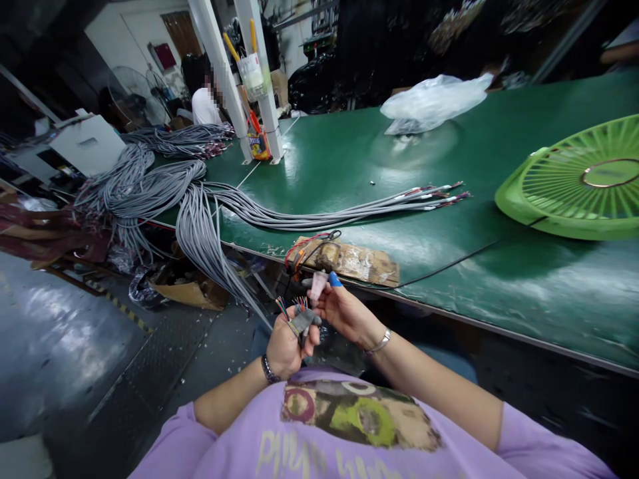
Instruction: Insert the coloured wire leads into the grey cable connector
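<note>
My left hand point(285, 346) is closed round the end of a grey cable point(301, 322) whose coloured wire ends fan out above my fist. My right hand point(343, 309) is beside it, fingers pinched on a small pale connector point(318, 285); a blue cover sits on one fingertip point(334, 279). Both hands are held below the front edge of the green table point(349, 159), near a taped brown block point(357, 261) with red and black wires on it.
Bundles of grey cables point(309, 216) lie across the table and hang off its left end. A green fan point(579, 179) lies at the right, a clear plastic bag point(434, 100) at the back. White posts point(264, 93) stand mid-table. Another person point(204, 100) sits far left.
</note>
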Demonstrator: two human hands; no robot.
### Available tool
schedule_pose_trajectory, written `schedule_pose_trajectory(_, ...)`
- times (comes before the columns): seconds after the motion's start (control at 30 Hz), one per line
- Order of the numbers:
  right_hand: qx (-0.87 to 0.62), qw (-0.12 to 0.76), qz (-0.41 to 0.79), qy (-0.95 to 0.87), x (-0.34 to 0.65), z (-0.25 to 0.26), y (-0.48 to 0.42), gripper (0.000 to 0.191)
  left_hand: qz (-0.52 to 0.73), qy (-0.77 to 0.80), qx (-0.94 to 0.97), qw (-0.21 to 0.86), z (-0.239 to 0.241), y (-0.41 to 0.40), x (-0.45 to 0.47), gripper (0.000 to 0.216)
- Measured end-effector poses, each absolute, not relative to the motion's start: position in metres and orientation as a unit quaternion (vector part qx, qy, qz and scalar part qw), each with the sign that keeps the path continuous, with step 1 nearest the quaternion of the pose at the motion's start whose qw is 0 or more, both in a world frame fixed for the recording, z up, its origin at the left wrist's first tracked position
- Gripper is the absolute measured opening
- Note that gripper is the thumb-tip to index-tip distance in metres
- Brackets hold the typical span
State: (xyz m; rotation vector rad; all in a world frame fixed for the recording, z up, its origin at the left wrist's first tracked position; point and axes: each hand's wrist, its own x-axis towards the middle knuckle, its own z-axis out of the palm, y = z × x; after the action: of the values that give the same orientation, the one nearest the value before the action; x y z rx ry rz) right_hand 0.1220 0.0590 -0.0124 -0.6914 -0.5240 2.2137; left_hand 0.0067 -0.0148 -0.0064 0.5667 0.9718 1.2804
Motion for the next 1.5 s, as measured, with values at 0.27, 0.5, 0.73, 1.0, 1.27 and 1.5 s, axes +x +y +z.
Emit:
schedule_pose_trajectory(0.27,-0.275,0.384,0.846,-0.248,0.125,-0.008,0.058,0.034,0.6,0.443,0.289,0.599,-0.012,-0.023,0.005,0.029)
schedule_pose_trajectory(0.5,-0.278,0.415,0.833,-0.238,0.121,-0.011,0.058,0.032,0.62,0.471,0.302,0.549,-0.007,-0.017,0.011,0.027)
schedule_pose_trajectory(0.73,-0.235,0.415,0.843,-0.247,0.117,-0.018,0.059,0.03,0.596,0.503,0.3,0.55,-0.001,-0.011,0.018,0.03)
schedule_pose_trajectory(1.0,-0.276,0.432,0.826,-0.234,0.115,-0.017,0.058,0.027,0.581,0.515,0.305,0.552,-0.005,-0.01,0.018,0.031)
schedule_pose_trajectory(1.27,-0.268,0.406,0.855,-0.179,0.118,-0.016,0.055,0.036,0.589,0.495,0.293,0.568,-0.011,-0.016,0.014,0.028)
schedule_pose_trajectory(1.5,-0.28,0.39,0.862,-0.164,0.132,-0.026,0.053,0.03,0.593,0.49,0.286,0.572,-0.019,-0.024,0.004,0.031)
